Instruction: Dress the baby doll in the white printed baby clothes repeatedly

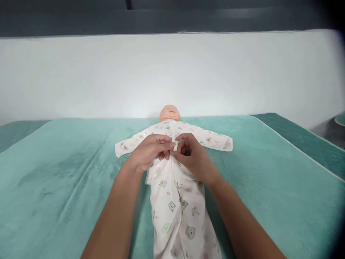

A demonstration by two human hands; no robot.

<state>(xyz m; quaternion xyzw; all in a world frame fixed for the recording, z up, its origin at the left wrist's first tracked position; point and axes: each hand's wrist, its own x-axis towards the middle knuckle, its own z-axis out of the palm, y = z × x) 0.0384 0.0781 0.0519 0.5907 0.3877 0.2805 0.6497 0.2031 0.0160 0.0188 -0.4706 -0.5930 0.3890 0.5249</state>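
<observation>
A baby doll [169, 113] lies on its back, its head at the far side and its sleeves spread out to both sides. It wears a white printed baby shirt [215, 140] and matching trousers [172, 212]. Over the doll's chest, my left hand [155, 149] pinches the shirt's front edge between thumb and fingers. Close beside it, my right hand [191, 154] grips the other part of the same front edge, fingers curled. A small pale spot, perhaps a button or snap, shows between the fingertips. The hands cover most of the shirt's middle.
A teal plush blanket [81, 180] spreads under the doll, with a white seam line toward each side. Behind it rises a white wall [172, 72], topped by a dark band [172, 19]. A dark object edged in green [340, 118] stands at the far right.
</observation>
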